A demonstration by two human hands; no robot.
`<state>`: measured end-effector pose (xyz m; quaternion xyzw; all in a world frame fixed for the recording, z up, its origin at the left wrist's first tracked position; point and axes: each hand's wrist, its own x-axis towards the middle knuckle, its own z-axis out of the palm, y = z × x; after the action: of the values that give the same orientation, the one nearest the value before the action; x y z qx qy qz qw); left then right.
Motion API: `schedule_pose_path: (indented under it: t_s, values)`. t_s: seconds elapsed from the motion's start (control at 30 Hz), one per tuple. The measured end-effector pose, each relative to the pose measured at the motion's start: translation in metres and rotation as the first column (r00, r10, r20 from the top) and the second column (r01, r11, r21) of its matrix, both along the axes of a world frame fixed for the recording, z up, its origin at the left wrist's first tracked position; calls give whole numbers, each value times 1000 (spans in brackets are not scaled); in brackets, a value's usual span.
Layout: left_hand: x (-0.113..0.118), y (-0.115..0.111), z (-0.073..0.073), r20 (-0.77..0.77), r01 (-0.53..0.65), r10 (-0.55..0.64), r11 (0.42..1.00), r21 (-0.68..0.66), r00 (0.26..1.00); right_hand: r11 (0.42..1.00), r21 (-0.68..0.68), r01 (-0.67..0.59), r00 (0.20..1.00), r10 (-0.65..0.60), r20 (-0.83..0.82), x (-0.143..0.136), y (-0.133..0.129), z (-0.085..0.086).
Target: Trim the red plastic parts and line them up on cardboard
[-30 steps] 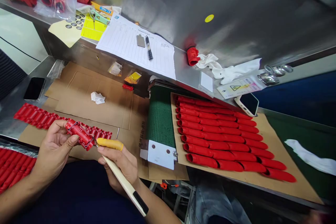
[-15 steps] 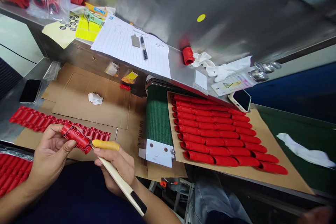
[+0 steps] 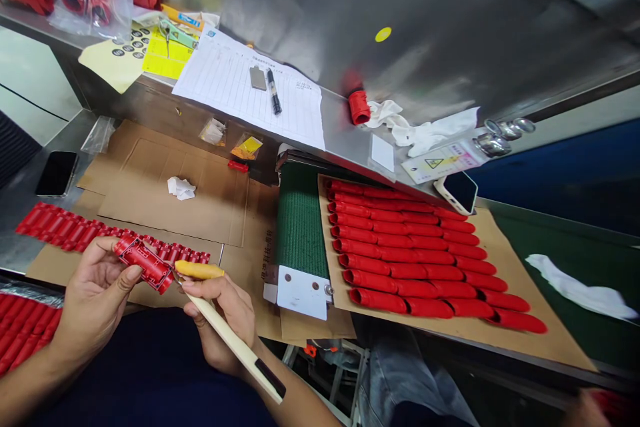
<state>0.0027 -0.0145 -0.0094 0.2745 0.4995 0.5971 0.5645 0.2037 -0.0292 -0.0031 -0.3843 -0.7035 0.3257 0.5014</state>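
Note:
My left hand (image 3: 100,290) grips a red plastic part (image 3: 145,262), a hollow half-shell with dark edges inside, tilted down to the right. In my right hand (image 3: 223,320) is a trimming knife (image 3: 233,345) with a long cream handle and a black patch near its end. Its thin metal tip meets or nearly meets the right end of the red part; my fingers partly hide it. A yellow finger cot (image 3: 200,270) covers my right index finger. Behind my hands, a row of similar red parts (image 3: 65,227) lies on cardboard.
Rows of red tubular parts (image 3: 420,270) lie on cardboard at the right, over a green conveyor belt (image 3: 303,220). A phone (image 3: 57,173) rests at the left. The steel shelf holds a paper form (image 3: 225,80) and a pen (image 3: 274,92). Another person's hand (image 3: 583,409) shows bottom right.
The knife's handle end has swung slightly right and up, and my right hand has shifted a little. At bottom right, a red item now shows by the other person's hand.

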Motion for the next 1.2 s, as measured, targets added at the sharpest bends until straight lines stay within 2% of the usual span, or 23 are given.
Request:
schedule_pose_path:
  t_s: [0.03,0.1,0.17,0.23,0.3,0.37,0.4,0.47,0.5,0.57,0.67,0.73,0.8,0.83,0.9,0.93,0.97,1.0,1.03,1.07,1.1,1.13,1.2]
  values:
    - [0,1,-1,-18,0,0,1000,11,1000,999,12,-38,999,38,29,3,3,1]
    - [0,2,-2,-35,14,-13,1000,16,999,985,121,-124,983,106,149,9,11,3]
    - [0,4,-2,-24,44,-45,999,-11,999,945,252,-209,938,121,324,14,19,5]
    - [0,4,-2,-16,76,-76,997,-29,997,922,291,-255,906,123,405,17,22,6]
    - [-1,4,-1,-46,91,-91,996,-17,995,943,231,-240,938,164,306,17,23,3]
    - [-2,2,1,-122,84,-81,996,23,989,982,43,-186,978,181,101,15,20,-1]
    - [-3,1,2,-170,78,-68,996,48,983,982,-88,-169,986,170,0,14,18,-4]
    - [-3,-1,4,-258,70,-43,993,97,965,935,-310,-172,980,130,-151,11,15,-7]
    - [-3,-2,5,-290,69,-33,991,115,957,914,-364,-180,974,114,-196,11,14,-8]
    - [-2,-2,6,-324,69,-22,988,135,946,920,-354,-170,976,108,-188,10,13,-8]
    - [0,-2,5,-341,73,-25,989,128,940,968,-216,-127,992,120,-43,9,14,-6]
    - [1,-2,4,-348,86,-39,989,121,937,963,-242,-122,989,97,-113,6,14,-6]
    - [2,-3,2,-347,98,-53,989,114,936,907,-371,-198,941,70,-332,0,14,-5]
    - [2,-3,1,-334,99,-58,989,107,941,863,-411,-293,884,81,-460,-3,14,-5]
    - [1,-2,-2,-263,95,-70,992,82,962,749,-350,-563,716,231,-658,-6,13,-1]
    - [1,-1,-4,-206,97,-83,994,59,975,703,-282,-653,645,320,-694,-5,13,1]
    - [0,-1,-5,-144,104,-99,994,33,985,702,-230,-675,629,383,-676,-5,13,4]
    - [0,0,-6,-87,120,-119,993,8,989,758,-202,-620,689,403,-602,-3,14,7]
    - [-1,1,-6,-43,140,-140,990,-13,989,850,-181,-495,799,363,-479,-2,15,9]
    - [-2,1,-6,-16,158,-159,987,-25,987,935,-140,-326,905,266,-333,-1,17,10]
    - [-2,0,-5,-4,172,-172,985,-29,985,983,-72,-166,968,149,-201,-1,18,10]
    - [-2,0,-4,-3,179,-179,984,-25,984,998,5,-68,993,68,-102,-2,19,9]
    - [-3,-2,-3,-11,185,-185,983,-16,983,993,116,-24,1000,26,-12,-7,20,5]
